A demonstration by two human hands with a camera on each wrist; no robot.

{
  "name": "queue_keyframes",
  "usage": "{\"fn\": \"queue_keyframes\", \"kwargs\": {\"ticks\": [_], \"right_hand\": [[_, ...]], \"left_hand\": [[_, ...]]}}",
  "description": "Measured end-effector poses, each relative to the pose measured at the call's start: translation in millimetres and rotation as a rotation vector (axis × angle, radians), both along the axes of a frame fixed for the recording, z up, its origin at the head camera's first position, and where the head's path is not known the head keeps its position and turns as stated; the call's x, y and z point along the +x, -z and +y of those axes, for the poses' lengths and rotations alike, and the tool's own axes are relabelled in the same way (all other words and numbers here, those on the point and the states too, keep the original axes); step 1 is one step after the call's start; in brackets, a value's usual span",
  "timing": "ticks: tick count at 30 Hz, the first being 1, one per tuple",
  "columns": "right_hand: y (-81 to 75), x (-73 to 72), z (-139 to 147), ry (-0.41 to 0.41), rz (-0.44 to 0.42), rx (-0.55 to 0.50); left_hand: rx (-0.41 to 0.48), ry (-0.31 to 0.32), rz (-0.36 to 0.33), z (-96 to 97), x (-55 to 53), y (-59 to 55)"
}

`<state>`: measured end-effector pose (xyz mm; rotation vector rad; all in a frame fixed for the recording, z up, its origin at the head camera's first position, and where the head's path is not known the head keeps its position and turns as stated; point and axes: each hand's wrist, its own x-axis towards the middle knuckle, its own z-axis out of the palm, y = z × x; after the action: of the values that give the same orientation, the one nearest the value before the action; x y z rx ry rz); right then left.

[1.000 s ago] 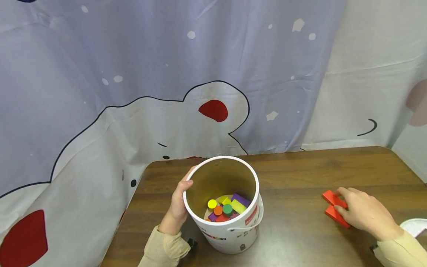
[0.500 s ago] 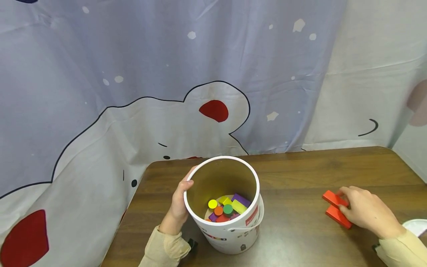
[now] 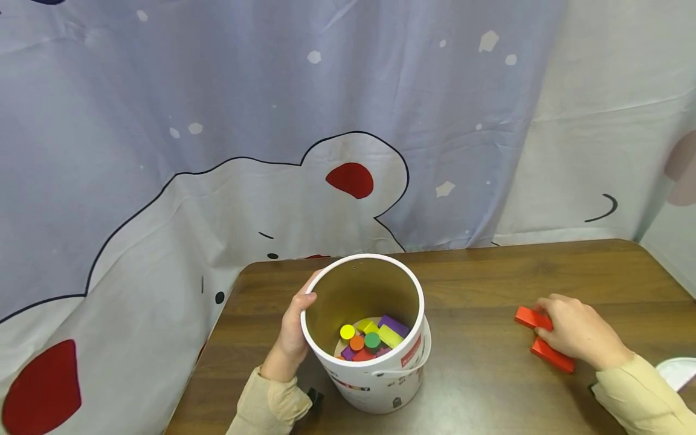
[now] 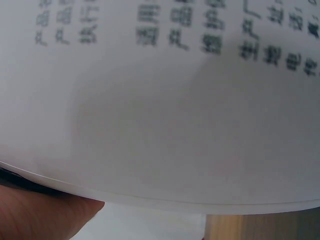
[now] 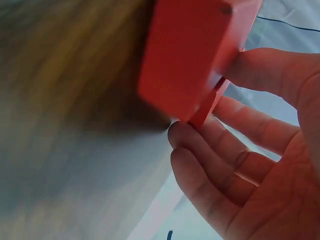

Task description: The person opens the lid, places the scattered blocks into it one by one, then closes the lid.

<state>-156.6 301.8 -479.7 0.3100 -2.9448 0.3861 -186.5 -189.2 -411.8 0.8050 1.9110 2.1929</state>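
A white bucket [image 3: 375, 389] with a wire-like handle stands tilted toward me on the wooden table. My left hand [image 3: 292, 329] holds its left side, thumb hooked over the rim. The left wrist view is mostly filled by the bucket's printed wall [image 4: 160, 125], part of that hand showing at the lower left. To the right, my right hand [image 3: 579, 332] pinches a red block [image 3: 526, 316] between thumb and fingers; the block [image 5: 185, 55] looms large in the right wrist view. A second red block [image 3: 553, 356] lies on the table just below that hand.
Inside the bucket lie several coloured blocks, among them a yellow cylinder [image 3: 347, 332], a green cylinder [image 3: 372, 342] and a purple block [image 3: 394, 326]. A white rounded object [image 3: 675, 370] sits at the right edge. A patterned curtain [image 3: 261, 78] hangs behind the table [image 3: 478, 290].
My right hand has moved left and slightly away with the farther red block, parting it from the nearer one. The left hand and bucket stay put.
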Motion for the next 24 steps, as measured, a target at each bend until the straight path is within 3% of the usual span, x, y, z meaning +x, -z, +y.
{"fn": "queue_keyframes", "kwargs": {"ticks": [5,11,17,24], "right_hand": [[-3.0,-7.8,-10.3,-0.013,0.003,0.001],[-16.9,-14.9,-32.1,-0.027,0.014,-0.086],[-44.6,-20.4,-66.6,-0.074,0.072,-0.206],[-81.2,-22.5,-109.8,-0.136,0.244,-0.343]], "left_hand": [[0.026,0.03,0.035,-1.0,-3.2,4.7],[-0.002,-0.017,-0.026,1.8,0.5,-1.6],[-0.008,-0.024,-0.035,2.8,2.1,-5.3],[0.021,0.023,0.028,-0.2,-2.6,2.2]]}}
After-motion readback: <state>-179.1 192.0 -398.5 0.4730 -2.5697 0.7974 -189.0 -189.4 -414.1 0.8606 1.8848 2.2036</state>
